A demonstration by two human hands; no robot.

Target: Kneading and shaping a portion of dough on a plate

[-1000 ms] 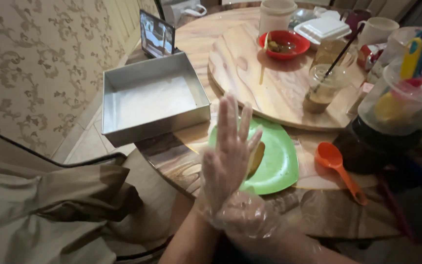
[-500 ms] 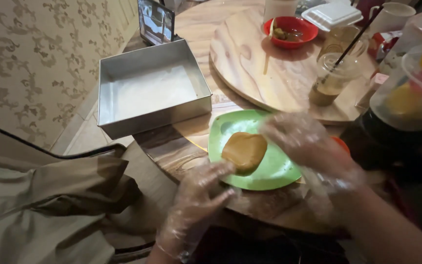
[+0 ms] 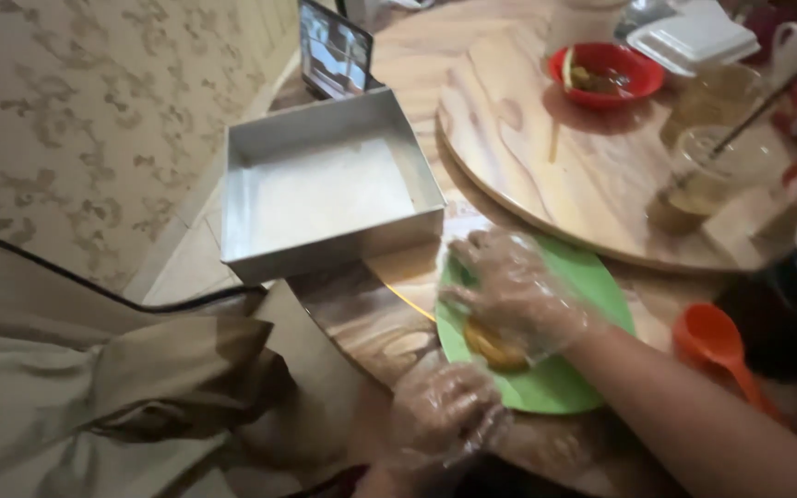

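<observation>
— Patty point(image 3: 495, 349) first: where do we have it?

— On our green plate point(image 3: 592, 286), near the surface point(image 3: 362, 314) edge, mostly under our right hand point(image 3: 514, 293).

— Largest thing around?

— We see the round wooden board point(image 3: 546, 166), then the square metal pan point(image 3: 325, 189) just left of the plate.

— Our grips?

— Both gloved. Right fingers lie spread flat on the patty, holding nothing. Left hand point(image 3: 440, 415) is loosely curled below the plate; we cannot tell its grip.

— Smaller bits?

— Red bowl point(image 3: 606, 74), orange spoon point(image 3: 721, 346).

Green plate point(image 3: 592, 286), orange spoon point(image 3: 717, 341)
</observation>
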